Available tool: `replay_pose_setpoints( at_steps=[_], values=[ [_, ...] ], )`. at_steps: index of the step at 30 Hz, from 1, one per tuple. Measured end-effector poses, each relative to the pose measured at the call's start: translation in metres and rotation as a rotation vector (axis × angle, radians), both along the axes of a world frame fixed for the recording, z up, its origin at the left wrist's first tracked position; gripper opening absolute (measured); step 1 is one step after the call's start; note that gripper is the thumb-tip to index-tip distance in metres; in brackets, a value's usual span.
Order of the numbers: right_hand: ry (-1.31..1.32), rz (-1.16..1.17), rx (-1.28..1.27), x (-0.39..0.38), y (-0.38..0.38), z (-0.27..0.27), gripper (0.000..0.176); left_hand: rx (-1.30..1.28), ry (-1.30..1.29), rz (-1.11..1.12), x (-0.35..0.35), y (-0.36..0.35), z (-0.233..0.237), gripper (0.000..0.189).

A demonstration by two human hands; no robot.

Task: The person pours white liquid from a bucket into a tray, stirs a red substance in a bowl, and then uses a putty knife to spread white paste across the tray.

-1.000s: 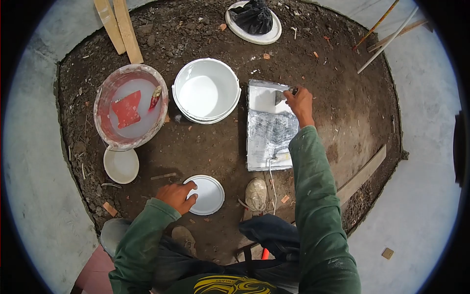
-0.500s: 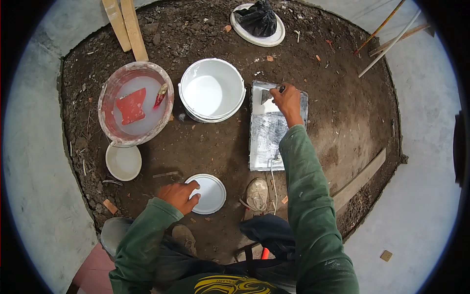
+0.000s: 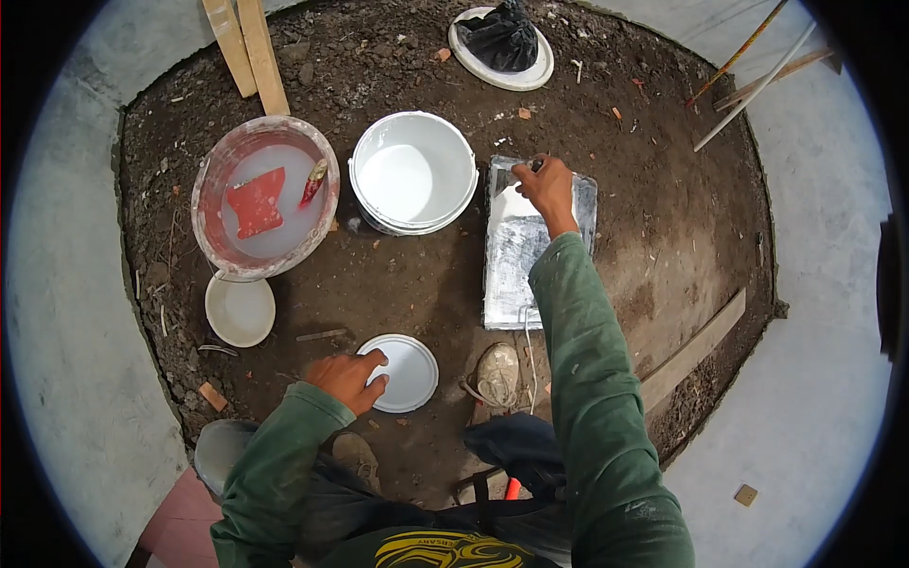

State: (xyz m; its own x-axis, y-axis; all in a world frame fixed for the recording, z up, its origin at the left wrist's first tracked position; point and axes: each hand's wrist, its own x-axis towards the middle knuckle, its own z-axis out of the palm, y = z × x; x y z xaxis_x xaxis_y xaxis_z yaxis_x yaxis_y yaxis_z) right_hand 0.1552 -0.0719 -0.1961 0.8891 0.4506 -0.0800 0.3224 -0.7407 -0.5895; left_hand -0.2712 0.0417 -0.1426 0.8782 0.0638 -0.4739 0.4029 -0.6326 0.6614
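Observation:
My right hand [image 3: 547, 194] is closed round the dark handle of a scraper, over the far end of a paint tray [image 3: 519, 275]. The scraper's blade is mostly hidden by the hand. White paint lies at the tray's far end, and the rest of its bed is streaked white and grey. Thumb and fingers apart, my left hand [image 3: 348, 381] hangs open with nothing in it. Its fingertips overlap the left rim of a round white lid [image 3: 409, 373] on the ground.
A white bucket [image 3: 458, 214] stands left of the tray. Beside it is a reddish tub [image 3: 201, 210] of cloudy water holding a red flat piece [image 3: 257, 204] and a brush [image 3: 312, 183]. A small pale bucket [image 3: 240, 312] sits below. A plank [image 3: 696, 348] lies at right.
My right hand has shifted slightly left over the tray's far end, and the scraper blade seen earlier is now mostly covered. My left hand has stayed in place.

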Motion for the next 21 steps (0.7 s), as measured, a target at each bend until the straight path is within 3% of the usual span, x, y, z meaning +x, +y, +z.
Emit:
replay_pose_setpoints(
  at_steps=[11, 21],
  values=[
    [0.201, -0.089, 0.187, 0.01, -0.016, 0.01, 0.027, -0.022, 0.039, -0.01, 0.005, 0.001, -0.002, 0.036],
    [0.143, -0.032, 0.124, 0.019, -0.033, 0.036, 0.033, -0.012, 0.042, -0.019, 0.006, 0.0, -0.007, 0.036]
  ],
)
